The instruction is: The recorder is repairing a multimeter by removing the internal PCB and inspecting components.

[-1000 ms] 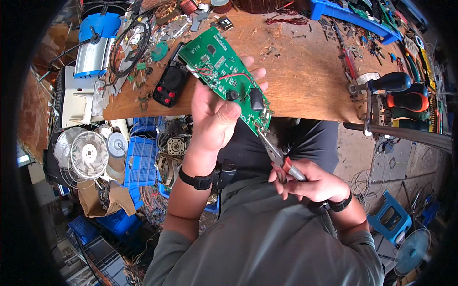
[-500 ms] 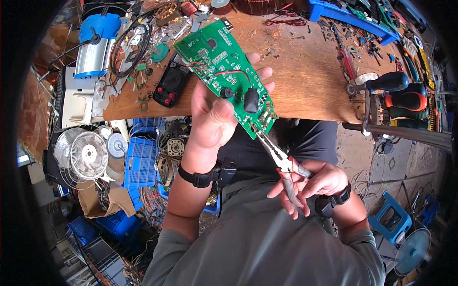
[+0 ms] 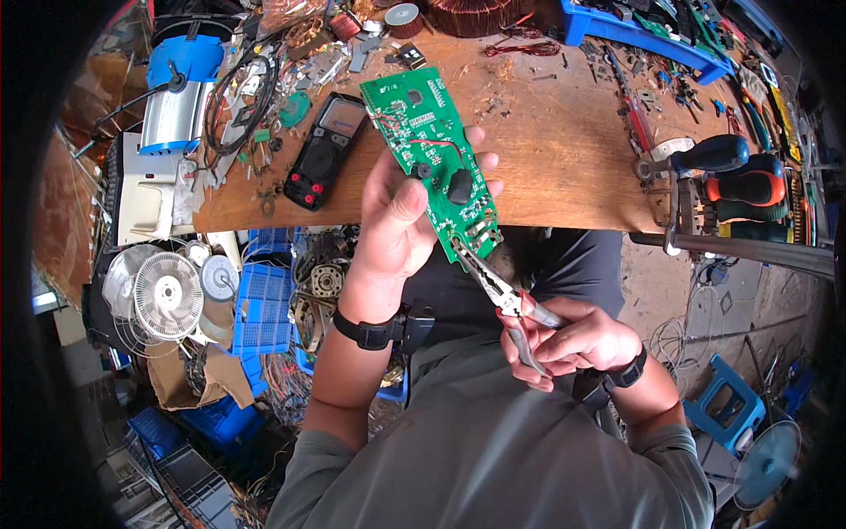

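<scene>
My left hand holds a long green circuit board above the table's near edge, thumb on its face and fingertips showing past the right side. Small parts, a red wire and a black blob-like component sit on the board. In my right hand are long-nose pliers with red and grey handles, fingers wrapped around them. Their jaw tips touch the board's lower left corner, or lie just in front of it; whether they grip a part there I cannot tell.
A black multimeter lies on the wooden table, left of the board. Screwdrivers stand in a rack at the right edge. Copper coils and scraps spread along the back, near a blue tray. Below left are a fan and blue baskets.
The circuit board has turned more upright and its top has come nearer, uncovering the multimeter's upper part. The pliers' tips have shifted slightly left, and my right fingers have closed further around the handles.
</scene>
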The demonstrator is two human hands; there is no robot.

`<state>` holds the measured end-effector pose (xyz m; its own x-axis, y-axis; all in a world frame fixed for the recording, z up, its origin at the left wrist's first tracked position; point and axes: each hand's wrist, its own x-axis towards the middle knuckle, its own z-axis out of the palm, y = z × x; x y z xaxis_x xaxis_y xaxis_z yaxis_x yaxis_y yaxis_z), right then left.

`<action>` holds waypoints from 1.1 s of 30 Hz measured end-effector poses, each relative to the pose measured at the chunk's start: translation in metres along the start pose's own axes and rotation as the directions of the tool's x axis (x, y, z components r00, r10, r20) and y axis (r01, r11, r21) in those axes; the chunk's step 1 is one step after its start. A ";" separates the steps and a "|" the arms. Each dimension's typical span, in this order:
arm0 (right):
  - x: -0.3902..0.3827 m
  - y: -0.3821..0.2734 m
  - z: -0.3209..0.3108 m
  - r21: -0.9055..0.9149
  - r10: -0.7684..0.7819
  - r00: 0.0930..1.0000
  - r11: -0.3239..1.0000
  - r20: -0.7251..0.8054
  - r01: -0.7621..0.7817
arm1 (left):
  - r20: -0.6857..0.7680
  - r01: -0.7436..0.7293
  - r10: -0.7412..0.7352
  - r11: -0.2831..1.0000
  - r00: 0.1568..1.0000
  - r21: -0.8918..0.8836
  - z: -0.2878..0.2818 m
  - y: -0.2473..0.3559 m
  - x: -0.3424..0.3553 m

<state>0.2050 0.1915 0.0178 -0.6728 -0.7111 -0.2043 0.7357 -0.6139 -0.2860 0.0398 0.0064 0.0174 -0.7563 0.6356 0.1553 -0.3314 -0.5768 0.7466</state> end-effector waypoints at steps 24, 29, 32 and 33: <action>0.009 -0.041 -0.015 -0.317 -0.345 0.856 0.920 -0.384 0.228 | -0.195 -0.089 0.066 0.989 0.979 -0.114 -0.019 0.004 -0.003; 0.033 -0.073 -0.042 -0.056 -0.317 0.902 0.947 -0.293 0.315 | -0.200 -0.072 0.055 0.995 0.978 -0.075 -0.025 0.006 -0.010; 0.041 -0.077 -0.047 0.114 -0.319 0.914 0.928 -0.250 0.355 | -0.229 -0.101 0.071 0.987 0.971 -0.121 -0.026 0.008 -0.011; 0.039 -0.071 -0.047 0.145 -0.320 0.912 0.920 -0.257 0.364 | -0.241 -0.106 0.075 0.987 0.968 -0.119 -0.028 0.009 -0.013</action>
<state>0.1222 0.2232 -0.0134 -0.8691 -0.3639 -0.3351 0.4434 -0.8733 -0.2018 0.0309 -0.0212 0.0043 -0.8924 0.4484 0.0505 -0.3143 -0.6980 0.6434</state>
